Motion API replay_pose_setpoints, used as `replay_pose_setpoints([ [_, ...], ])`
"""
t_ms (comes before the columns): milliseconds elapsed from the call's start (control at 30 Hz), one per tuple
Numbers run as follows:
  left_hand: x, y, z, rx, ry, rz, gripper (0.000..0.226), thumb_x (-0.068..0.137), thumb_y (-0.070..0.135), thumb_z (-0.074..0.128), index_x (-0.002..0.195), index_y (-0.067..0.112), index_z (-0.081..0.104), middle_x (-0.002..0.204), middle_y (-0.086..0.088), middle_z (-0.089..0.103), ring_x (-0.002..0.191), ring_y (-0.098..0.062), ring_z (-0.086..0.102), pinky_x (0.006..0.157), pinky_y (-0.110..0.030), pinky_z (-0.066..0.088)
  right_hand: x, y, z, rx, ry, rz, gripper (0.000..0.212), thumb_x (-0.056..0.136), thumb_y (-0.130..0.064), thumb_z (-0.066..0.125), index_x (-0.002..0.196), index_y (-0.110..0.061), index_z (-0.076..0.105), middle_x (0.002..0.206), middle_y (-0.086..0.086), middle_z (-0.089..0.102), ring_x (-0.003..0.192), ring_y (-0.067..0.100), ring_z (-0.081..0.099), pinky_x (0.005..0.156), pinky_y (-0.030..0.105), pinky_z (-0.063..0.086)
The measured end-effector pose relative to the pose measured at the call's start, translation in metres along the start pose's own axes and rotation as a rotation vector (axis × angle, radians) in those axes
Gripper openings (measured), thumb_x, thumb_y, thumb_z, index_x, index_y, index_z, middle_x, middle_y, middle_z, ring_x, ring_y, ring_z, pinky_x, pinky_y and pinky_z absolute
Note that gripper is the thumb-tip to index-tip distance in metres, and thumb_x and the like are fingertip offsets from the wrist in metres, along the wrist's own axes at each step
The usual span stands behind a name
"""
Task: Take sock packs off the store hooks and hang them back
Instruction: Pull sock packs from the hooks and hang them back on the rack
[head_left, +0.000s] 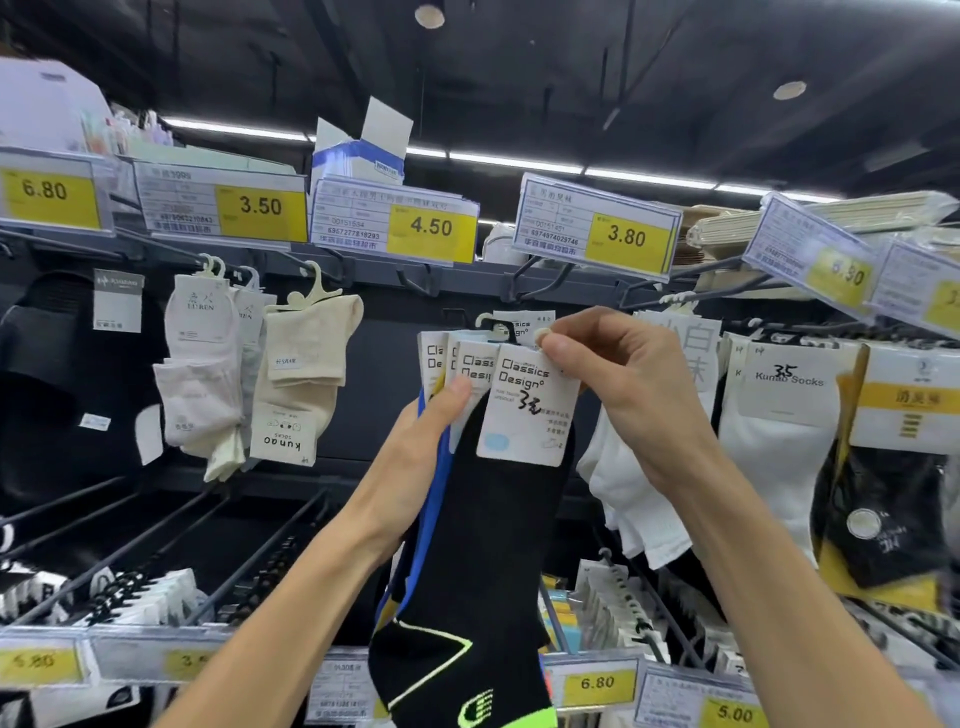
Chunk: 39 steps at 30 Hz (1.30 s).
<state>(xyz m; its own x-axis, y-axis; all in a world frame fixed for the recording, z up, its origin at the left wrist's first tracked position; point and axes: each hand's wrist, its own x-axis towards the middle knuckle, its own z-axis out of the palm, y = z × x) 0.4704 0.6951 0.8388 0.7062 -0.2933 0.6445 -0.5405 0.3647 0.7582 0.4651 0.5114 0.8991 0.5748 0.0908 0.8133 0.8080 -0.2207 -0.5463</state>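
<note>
1. While the left hand (415, 441) grips the fanned sock packs (524, 410) from below-left with its thumb pressed on the cards, the right hand (623, 384) pinches the front card's top edge between thumb and forefinger.
2. Packs hang with long axis vertical, toes down, just below the store hook (555, 283).
3. Hook lies above the right fingertips. Right hand is nearer, so it likely leads the rehang.

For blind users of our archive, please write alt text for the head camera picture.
In a store, the left hand grips a fanned bundle of black Classics Design sock packs, while the right hand pinches the top of the front card. Yellow price tags hang above, and cream socks hang to the left.
</note>
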Motion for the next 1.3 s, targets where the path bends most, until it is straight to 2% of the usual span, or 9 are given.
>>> replay_pose_setpoints([
  [200,0.004,-0.003,0.001,0.098,0.057,0.035,0.025,0.097,0.042,0.052,0.106,0.043,0.075,0.113,0.009,0.076,0.105,-0.008,0.071,0.078,-0.013,0.054,0.002,-0.001,0.003,0.112,-0.048,0.054,0.008,0.086,-0.017,0.073,0.081,-0.023,0.076,0.086,-0.001,0.076,0.081,0.007,0.069,0.070,0.016,0.053],
  [433,0.007,-0.009,0.003,0.111,0.116,0.066,0.021,0.087,0.043,0.064,0.103,0.038,0.078,0.108,0.005,0.078,0.101,-0.012,0.074,0.076,-0.017,0.056,0.004,0.005,0.004,0.154,-0.027,0.079,0.015,0.082,-0.008,0.074,0.082,-0.022,0.079,0.090,0.001,0.077,0.088,0.015,0.071,0.084,0.031,0.057],
  [567,0.008,-0.011,-0.002,0.139,0.160,0.034,0.023,0.091,0.046,0.060,0.105,0.038,0.076,0.107,0.004,0.078,0.100,-0.014,0.074,0.080,-0.024,0.060,0.009,0.013,0.006,0.124,0.137,0.042,0.014,0.083,-0.010,0.074,0.081,-0.024,0.077,0.085,-0.003,0.076,0.084,0.010,0.070,0.080,0.023,0.057],
  [667,0.005,-0.009,-0.010,0.157,0.203,0.057,0.019,0.091,0.049,0.060,0.103,0.048,0.074,0.107,0.012,0.077,0.101,-0.007,0.073,0.078,-0.018,0.057,0.022,0.022,-0.001,0.099,0.254,0.084,0.012,0.086,-0.009,0.071,0.085,-0.021,0.074,0.084,-0.006,0.075,0.082,0.007,0.067,0.078,0.020,0.054],
  [767,0.003,-0.007,-0.017,0.114,0.245,0.074,0.017,0.084,0.048,0.064,0.096,0.053,0.075,0.105,0.018,0.077,0.098,-0.001,0.072,0.074,-0.009,0.053,0.043,0.029,-0.004,0.078,0.342,0.127,0.010,0.087,-0.009,0.070,0.086,-0.019,0.073,0.084,-0.003,0.074,0.081,0.010,0.065,0.080,0.028,0.055],
  [933,-0.001,-0.007,-0.026,0.084,0.265,0.014,0.013,0.084,0.046,0.069,0.094,0.051,0.076,0.101,0.015,0.078,0.094,-0.004,0.074,0.068,-0.009,0.054,0.071,0.036,0.002,0.106,0.265,0.075,0.014,0.090,-0.005,0.066,0.085,-0.016,0.072,0.079,0.001,0.070,0.075,0.013,0.064,0.078,0.034,0.056],
  [1067,-0.002,-0.011,-0.031,0.049,0.302,-0.071,0.034,0.078,0.048,0.066,0.108,0.035,0.074,0.105,0.008,0.078,0.096,-0.009,0.074,0.075,-0.021,0.055,0.081,0.042,0.010,0.059,0.256,0.063,0.023,0.085,-0.004,0.070,0.075,-0.025,0.075,0.069,-0.008,0.074,0.064,0.005,0.067,0.064,0.024,0.057],
  [1200,-0.002,-0.009,-0.028,0.044,0.224,-0.071,0.019,0.089,0.037,0.061,0.094,0.042,0.079,0.101,0.010,0.079,0.091,-0.005,0.075,0.068,-0.013,0.056,0.086,0.053,0.013,0.042,0.283,0.010,0.018,0.084,-0.006,0.073,0.080,-0.024,0.076,0.071,-0.012,0.073,0.066,0.000,0.064,0.065,0.018,0.052],
  [1300,-0.001,-0.007,-0.022,0.066,0.157,-0.070,0.022,0.094,0.034,0.058,0.097,0.043,0.078,0.107,0.009,0.078,0.097,-0.007,0.073,0.073,-0.012,0.055,0.089,0.061,0.014,0.045,0.304,-0.027,0.014,0.086,-0.003,0.070,0.089,-0.014,0.077,0.080,-0.003,0.073,0.072,0.005,0.065,0.070,0.024,0.054],
])
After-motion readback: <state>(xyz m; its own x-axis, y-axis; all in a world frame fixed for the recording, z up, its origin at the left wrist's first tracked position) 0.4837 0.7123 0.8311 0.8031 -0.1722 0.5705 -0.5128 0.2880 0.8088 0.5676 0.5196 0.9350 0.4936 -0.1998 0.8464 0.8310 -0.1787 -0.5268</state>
